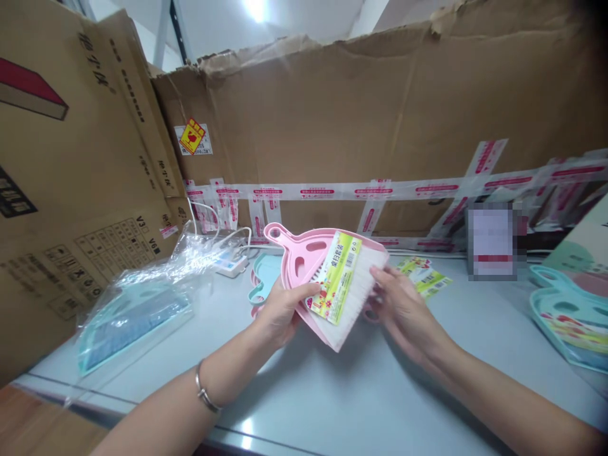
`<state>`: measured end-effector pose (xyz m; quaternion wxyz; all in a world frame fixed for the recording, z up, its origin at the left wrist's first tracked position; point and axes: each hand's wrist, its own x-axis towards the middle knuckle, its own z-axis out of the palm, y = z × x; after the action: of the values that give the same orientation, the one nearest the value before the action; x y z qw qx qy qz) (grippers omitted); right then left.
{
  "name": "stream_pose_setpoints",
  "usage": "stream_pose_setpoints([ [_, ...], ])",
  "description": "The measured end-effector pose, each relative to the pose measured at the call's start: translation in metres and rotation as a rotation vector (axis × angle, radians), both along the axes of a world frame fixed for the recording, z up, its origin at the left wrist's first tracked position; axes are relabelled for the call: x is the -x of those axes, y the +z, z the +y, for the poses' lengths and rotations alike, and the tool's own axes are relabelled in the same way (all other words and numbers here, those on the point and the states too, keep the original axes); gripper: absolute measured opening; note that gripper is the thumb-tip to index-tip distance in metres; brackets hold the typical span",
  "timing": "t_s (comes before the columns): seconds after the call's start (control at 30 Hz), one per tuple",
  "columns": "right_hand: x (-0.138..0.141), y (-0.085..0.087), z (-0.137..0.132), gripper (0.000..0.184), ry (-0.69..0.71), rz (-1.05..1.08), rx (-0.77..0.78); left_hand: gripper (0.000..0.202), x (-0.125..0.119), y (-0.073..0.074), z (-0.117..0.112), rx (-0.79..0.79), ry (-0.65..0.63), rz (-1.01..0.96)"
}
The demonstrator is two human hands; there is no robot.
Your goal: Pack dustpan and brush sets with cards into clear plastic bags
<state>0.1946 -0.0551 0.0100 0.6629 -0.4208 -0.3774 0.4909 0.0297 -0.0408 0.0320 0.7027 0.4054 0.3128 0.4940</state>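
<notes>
Above the table I hold a pink dustpan and brush set (306,253) between both hands. Its white bristles (363,282) face right and down, and a yellow-green printed label (339,278) lies across the front. My left hand (280,310) is closed on the left edge, its thumb on the label. My right hand (401,310) pinches the right edge by the bristles; its lower fingers are partly hidden behind the set. Behind my left hand, a light-blue dustpan (266,275) lies on the table, partly covered. Loose printed labels (425,275) lie beyond my right hand.
At left, a blue dustpan set (137,310) lies in a clear plastic bag. More blue sets (572,316) are at the right edge. A white power strip (230,263) with cables sits at the back. Large cardboard boxes (323,120) wall off the table (380,405) behind and at left.
</notes>
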Motion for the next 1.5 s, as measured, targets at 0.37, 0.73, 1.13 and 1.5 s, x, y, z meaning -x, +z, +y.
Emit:
stream_pose_setpoints([
  [0.37,0.016,-0.001,-0.009,0.032,0.045,0.351,0.243,0.043,0.04,0.022,0.017,-0.489,0.045,0.912],
  [0.73,0.003,0.004,-0.01,0.03,0.009,0.344,0.203,0.025,0.137,0.033,0.078,-0.521,0.428,2.264],
  [1.13,-0.034,0.022,-0.015,0.033,-0.086,0.37,0.219,0.041,0.161,0.028,0.008,-1.315,0.349,1.858],
  [1.5,-0.033,0.014,-0.011,0.036,-0.085,0.285,0.223,0.037,0.085,0.051,-0.001,-0.939,0.548,1.851],
])
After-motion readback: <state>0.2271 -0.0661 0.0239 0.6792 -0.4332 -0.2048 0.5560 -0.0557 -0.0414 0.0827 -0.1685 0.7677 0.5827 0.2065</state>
